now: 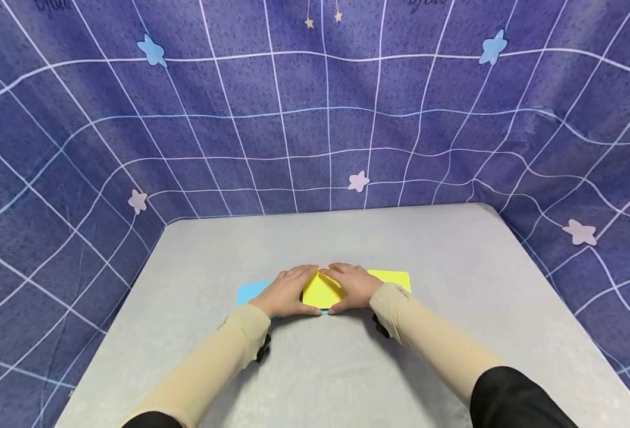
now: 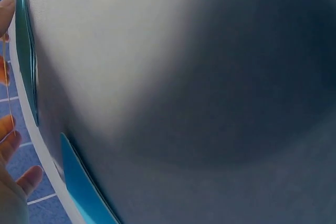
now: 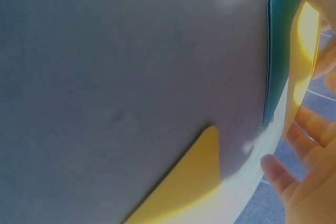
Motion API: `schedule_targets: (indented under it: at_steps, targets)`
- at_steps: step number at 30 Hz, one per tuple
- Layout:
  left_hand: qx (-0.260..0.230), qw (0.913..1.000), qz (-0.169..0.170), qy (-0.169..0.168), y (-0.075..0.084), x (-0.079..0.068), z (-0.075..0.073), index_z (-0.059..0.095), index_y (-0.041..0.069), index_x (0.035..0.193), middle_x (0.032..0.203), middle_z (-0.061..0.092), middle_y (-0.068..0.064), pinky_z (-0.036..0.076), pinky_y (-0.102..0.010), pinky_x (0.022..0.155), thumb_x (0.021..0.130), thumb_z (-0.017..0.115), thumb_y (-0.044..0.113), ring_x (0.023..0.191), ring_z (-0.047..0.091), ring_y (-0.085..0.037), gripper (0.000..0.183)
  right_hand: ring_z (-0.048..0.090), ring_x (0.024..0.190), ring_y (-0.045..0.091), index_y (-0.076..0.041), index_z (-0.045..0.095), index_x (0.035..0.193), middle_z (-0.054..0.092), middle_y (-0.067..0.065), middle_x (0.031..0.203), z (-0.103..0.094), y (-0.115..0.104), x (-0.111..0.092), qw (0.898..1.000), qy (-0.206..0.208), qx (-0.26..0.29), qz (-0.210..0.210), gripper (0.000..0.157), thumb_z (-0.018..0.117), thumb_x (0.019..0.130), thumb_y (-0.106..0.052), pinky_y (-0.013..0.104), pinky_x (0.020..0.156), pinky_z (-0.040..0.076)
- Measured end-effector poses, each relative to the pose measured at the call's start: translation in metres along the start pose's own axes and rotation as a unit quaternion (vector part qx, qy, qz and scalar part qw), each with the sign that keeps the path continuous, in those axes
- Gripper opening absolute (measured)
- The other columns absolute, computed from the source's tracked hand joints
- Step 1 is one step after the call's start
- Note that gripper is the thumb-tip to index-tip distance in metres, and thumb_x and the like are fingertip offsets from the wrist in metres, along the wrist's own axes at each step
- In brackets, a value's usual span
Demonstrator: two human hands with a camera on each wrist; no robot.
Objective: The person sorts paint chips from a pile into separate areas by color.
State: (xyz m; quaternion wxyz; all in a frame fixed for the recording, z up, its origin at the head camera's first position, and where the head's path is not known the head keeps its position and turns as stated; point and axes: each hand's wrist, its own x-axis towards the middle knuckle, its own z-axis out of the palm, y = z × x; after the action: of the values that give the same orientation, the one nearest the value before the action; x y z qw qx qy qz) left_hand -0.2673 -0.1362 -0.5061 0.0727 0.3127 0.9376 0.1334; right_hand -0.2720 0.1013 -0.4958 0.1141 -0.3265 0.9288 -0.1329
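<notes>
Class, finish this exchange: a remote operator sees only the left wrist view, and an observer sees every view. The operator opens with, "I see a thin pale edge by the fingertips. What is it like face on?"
Observer: In the head view, its broad yellow face shows: it is a yellow card between the left hand and the right hand.
Operator: Low in my view is a blue card. Where is it relative to the left hand?
Observer: On that hand's outer side; the head view shows the hand covering part of it.
Operator: Does anything lie on the right hand's outer side?
Observer: Yes, a second yellow card lies there on the table.
</notes>
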Motion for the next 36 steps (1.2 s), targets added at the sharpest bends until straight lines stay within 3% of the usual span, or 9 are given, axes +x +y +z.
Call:
schedule_targets:
  at_steps: [9, 24, 36]
  targets:
    - [0.008, 1.0000, -0.003, -0.002, -0.0047, 0.0003, -0.0019, 0.029, 0.006, 0.162, 0.164, 0.032, -0.016, 0.026, -0.051, 0.120, 0.084, 0.076, 0.066, 0.151, 0.030, -0.033, 0.109, 0.036, 0.147, 0.032, -0.017, 0.040, 0.160, 0.041, 0.016, 0.159, -0.0017, -0.0001, 0.0027, 1.000, 0.014, -0.003, -0.004, 0.096, 0.084, 0.083, -0.054, 0.056, 0.115, 0.033]
    - [0.005, 1.0000, -0.007, -0.002, -0.0044, 0.0030, -0.0029, 0.027, 0.007, 0.164, 0.164, 0.034, -0.014, 0.027, -0.052, 0.120, 0.088, 0.073, 0.064, 0.150, 0.031, -0.032, 0.105, 0.033, 0.149, 0.032, -0.018, 0.037, 0.161, 0.037, 0.016, 0.161, -0.0024, 0.0013, 0.0028, 1.000, 0.011, 0.005, -0.001, 0.099, 0.084, 0.082, -0.055, 0.058, 0.115, 0.031]
    - [0.010, 0.9999, -0.013, 0.002, -0.0025, 0.0033, -0.0037, 0.031, 0.009, 0.163, 0.159, 0.039, -0.014, 0.030, -0.055, 0.117, 0.082, 0.078, 0.067, 0.147, 0.034, -0.033, 0.110, 0.040, 0.143, 0.030, -0.019, 0.038, 0.161, 0.043, 0.014, 0.155, -0.0002, 0.0039, 0.0060, 1.000, 0.020, -0.005, -0.012, 0.102, 0.085, 0.080, -0.058, 0.059, 0.111, 0.033]
